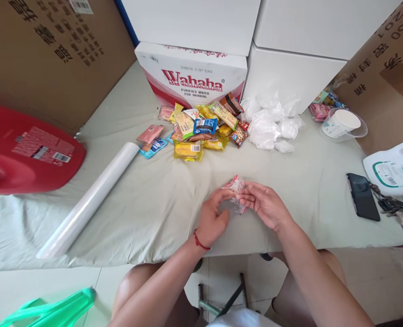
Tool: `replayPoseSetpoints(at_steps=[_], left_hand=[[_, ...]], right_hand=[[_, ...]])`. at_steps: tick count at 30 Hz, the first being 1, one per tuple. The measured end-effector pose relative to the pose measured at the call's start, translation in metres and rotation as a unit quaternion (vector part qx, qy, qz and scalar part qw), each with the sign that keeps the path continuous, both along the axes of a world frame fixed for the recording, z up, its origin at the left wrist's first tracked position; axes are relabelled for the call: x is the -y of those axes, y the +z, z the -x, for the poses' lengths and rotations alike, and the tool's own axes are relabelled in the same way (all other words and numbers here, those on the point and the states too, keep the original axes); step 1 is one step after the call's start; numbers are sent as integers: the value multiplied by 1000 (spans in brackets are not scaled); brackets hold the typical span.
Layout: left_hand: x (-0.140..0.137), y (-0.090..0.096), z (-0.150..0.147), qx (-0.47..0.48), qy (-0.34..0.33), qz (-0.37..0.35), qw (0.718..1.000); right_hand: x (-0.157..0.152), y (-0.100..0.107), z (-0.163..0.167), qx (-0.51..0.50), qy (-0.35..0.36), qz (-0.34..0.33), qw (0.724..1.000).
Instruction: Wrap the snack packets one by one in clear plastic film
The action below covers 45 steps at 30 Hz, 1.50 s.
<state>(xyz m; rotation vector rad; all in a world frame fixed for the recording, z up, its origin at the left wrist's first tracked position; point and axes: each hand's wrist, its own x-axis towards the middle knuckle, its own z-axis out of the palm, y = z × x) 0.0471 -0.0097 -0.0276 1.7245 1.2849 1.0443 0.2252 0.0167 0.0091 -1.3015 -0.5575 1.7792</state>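
In front of me, just above the cloth-covered table, is a small red-and-white packet in crinkled clear plastic (238, 184). My left hand (215, 218), with a red cord bracelet at the wrist, is closed on its left side, fingertips pressed to the plastic. From the right, my right hand (261, 203) pinches the same plastic with bent fingers. My fingers hide part of the packet, so its contents cannot be made out. Beyond both hands lies a pile of wrapped snacks (204, 126) in yellow, blue, red and brown. Right of that pile sit bunched clear plastic bags (266, 122).
A roll of clear film (89, 200) lies at the left by a red jug (34, 150). A white-and-red Wahaha carton (194, 77) stands behind. Rightward are a paper cup (341, 123), a black phone (363, 196), keys (394, 205) and a white bottle (397, 168).
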Motion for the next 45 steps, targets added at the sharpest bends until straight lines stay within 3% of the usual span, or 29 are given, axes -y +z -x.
replayPoseSetpoints(at_steps=[2,4,7,9,14,18,19,21,24,26,28,31,34,37,39,41,43,45], left_hand=[[-6,-1,4,7,110,14,994],[-11,-3,3,-58,169,12,984],[-17,-3,-7,-165,130,27,977],[-19,0,-15,-184,107,48,976],[-17,9,-22,-45,103,92,989],[1,14,-24,109,106,148,977],[6,16,-25,112,112,111,981],[13,17,-26,56,121,-39,990],[16,14,-26,-65,101,-284,951],[14,10,-26,-110,71,-345,929],[12,4,-27,-121,23,-344,931],[12,0,-28,-78,-58,-291,952],[14,5,-25,37,-112,-159,980],[10,12,-15,175,-49,5,983],[4,16,-8,249,63,98,961],[-4,21,-3,322,130,199,916],[-10,26,-3,428,85,297,850],[-13,30,-5,490,16,338,803]], right_hand=[[3,-2,1,-4,-6,-3,1000],[4,-5,3,-2,-11,-3,1000],[3,-9,5,0,-19,-3,1000],[2,-8,6,3,-17,-4,1000],[13,0,2,19,1,-42,999],[32,9,-1,27,-2,-76,997],[36,11,-1,19,-9,-79,997],[43,15,1,-17,-22,-79,997],[47,17,5,-81,-35,-60,994],[46,13,7,-91,-50,-43,994],[44,6,8,-80,-69,-19,994],[42,-7,6,-61,-83,14,995],[39,-16,4,-7,-91,-5,996],[35,-17,2,77,-126,-69,987],[33,-15,-1,105,-144,-109,978],[31,-11,-3,101,-140,-135,976],[31,-11,-4,87,-116,-140,980],[32,-14,-3,86,-74,-130,985]])
